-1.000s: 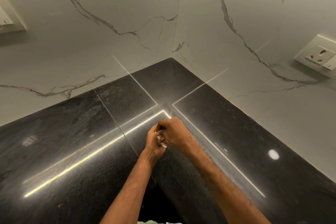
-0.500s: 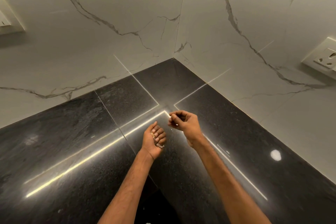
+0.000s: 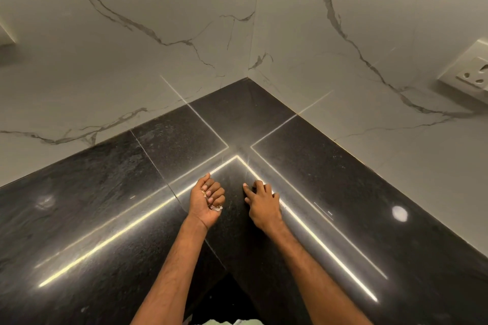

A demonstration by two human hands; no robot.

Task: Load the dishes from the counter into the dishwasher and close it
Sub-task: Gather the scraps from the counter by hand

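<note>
I look down at the inner corner of a black polished stone counter (image 3: 330,182). My left hand (image 3: 207,200) is palm up above it, fingers curled round small pale scraps (image 3: 217,208) that show at the heel of the palm. My right hand (image 3: 261,199) is palm down just to the right, its spread fingertips resting on the counter surface. No dishes and no dishwasher appear in this view.
White marble-look walls (image 3: 158,60) meet at the corner behind the counter. A wall socket (image 3: 470,74) sits on the right wall and a switch plate (image 3: 5,37) at the far left edge. Bright light strips reflect off the counter.
My hands were together, the right one picking at the left palm. They have parted; the right hand has dropped palm down onto the counter while the left stays cupped round the scraps.
</note>
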